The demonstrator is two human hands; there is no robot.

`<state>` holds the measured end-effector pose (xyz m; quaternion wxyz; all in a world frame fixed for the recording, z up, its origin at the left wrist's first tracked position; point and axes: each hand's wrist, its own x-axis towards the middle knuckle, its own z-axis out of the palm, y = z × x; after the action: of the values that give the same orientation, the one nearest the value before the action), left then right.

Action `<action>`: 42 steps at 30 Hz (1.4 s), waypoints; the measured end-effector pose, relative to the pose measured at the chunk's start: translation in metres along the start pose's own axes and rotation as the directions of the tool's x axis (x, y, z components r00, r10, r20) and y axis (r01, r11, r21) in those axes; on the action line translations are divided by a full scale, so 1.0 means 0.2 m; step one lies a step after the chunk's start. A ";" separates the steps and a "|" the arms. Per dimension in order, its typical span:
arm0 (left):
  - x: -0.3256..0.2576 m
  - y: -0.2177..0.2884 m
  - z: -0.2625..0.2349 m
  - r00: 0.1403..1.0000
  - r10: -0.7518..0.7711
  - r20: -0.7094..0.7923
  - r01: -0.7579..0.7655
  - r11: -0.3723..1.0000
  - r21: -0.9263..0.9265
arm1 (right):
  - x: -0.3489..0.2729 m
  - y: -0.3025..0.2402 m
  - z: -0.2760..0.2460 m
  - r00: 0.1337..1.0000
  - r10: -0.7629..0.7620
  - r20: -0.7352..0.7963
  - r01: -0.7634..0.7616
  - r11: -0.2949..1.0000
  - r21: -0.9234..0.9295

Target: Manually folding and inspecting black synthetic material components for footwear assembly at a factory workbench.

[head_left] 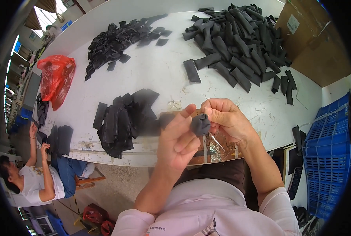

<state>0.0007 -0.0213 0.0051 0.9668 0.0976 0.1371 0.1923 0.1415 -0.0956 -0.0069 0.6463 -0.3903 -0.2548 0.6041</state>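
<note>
A black fabric piece (200,125) is between my two hands, above the table's near edge, its bunched, rounded end turned up. My left hand (179,137) has its fingers curled round it, thumb pointing up. From the other side my right hand (226,118) pinches the rim of that end between thumb and fingertips. Part of the piece is hidden behind my left fingers. To the left lies a pile of flat black fabric strips (118,124). At the far right is a big heap of black fabric tubes (238,43).
Small black pieces (116,41) lie scattered at the far left. A red plastic bag (57,76) sits on the table's left side. A cardboard box (311,43) and blue crates (327,157) stand at right. Another person (41,181) works at the left with black pieces.
</note>
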 end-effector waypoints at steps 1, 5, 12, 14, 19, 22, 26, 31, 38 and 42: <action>-0.02 -0.01 0.06 0.994 0.106 -0.009 -0.104 0.981 0.162 | 0.00 -0.04 0.02 0.998 -0.059 0.018 0.060 0.996 -0.060; -0.09 -0.08 0.13 0.888 0.402 0.224 -0.436 0.577 0.691 | 0.01 -0.05 0.04 0.991 -0.104 0.090 0.114 0.986 -0.125; 0.02 0.04 -0.11 0.999 -0.013 0.033 0.013 1.000 0.003 | 0.02 0.08 0.00 0.997 -0.076 0.009 0.076 0.981 -0.177; 0.03 0.06 -0.06 0.982 -0.082 0.169 0.117 0.971 -0.209 | 0.04 0.00 0.04 0.997 -0.070 -0.012 0.063 0.955 -0.289; 0.03 0.00 -0.18 0.982 -0.065 0.175 0.103 0.971 -0.215 | 0.05 0.04 0.01 0.998 -0.003 -0.060 -0.018 0.936 -0.351; 0.00 -0.02 -0.17 0.992 0.121 0.030 -0.125 0.941 0.315 | 0.02 0.13 -0.05 0.999 0.020 -0.041 -0.024 0.993 -0.112; 0.01 -0.01 -0.06 0.795 0.495 0.350 -0.474 0.147 0.868 | -0.02 0.11 -0.07 0.991 -0.111 -0.068 0.090 0.960 -0.264; 0.02 0.01 -0.04 0.652 0.434 0.622 -0.676 -0.040 0.736 | -0.07 0.00 0.02 0.878 -0.470 -0.086 0.311 0.699 -0.643; -0.02 -0.02 -0.15 0.685 0.572 0.450 -0.661 0.230 0.714 | -0.08 -0.05 0.10 0.829 -0.375 0.416 0.331 -0.272 -0.904; 0.01 -0.09 -0.16 0.784 0.464 0.413 -0.611 0.457 0.646 | -0.09 0.12 -0.01 0.823 -0.491 0.285 0.294 -0.061 -0.954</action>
<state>-0.0004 -0.0318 -0.0298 0.7318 0.5432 0.0789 0.4039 0.1277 -0.1141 -0.0246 0.3719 -0.6692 -0.6428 0.0263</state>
